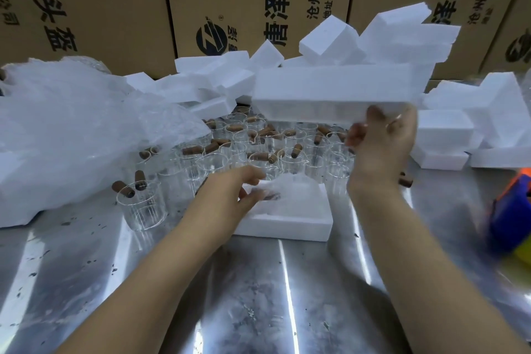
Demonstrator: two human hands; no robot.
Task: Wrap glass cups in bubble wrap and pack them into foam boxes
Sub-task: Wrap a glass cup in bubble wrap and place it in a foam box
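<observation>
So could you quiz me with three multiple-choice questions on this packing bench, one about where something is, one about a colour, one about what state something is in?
1. Where is the bubble wrap pile?
A. Left of the glass cups
B. Inside a cardboard carton
C. Under the foam box

2. What colour are the small cylinders scattered among the glass cups?
A. Green
B. Brown
C. White

3. What is the right hand doing?
A. Resting flat on the table
B. Holding a foam piece in the air
C. Gripping a glass cup

Answers:
1 A, the crumpled wrap fills the table's left side beside the cups.
2 B, they are brown.
3 B, its fingers clasp the long foam piece above the cups, while the left hand reaches to the foam box below.
</observation>
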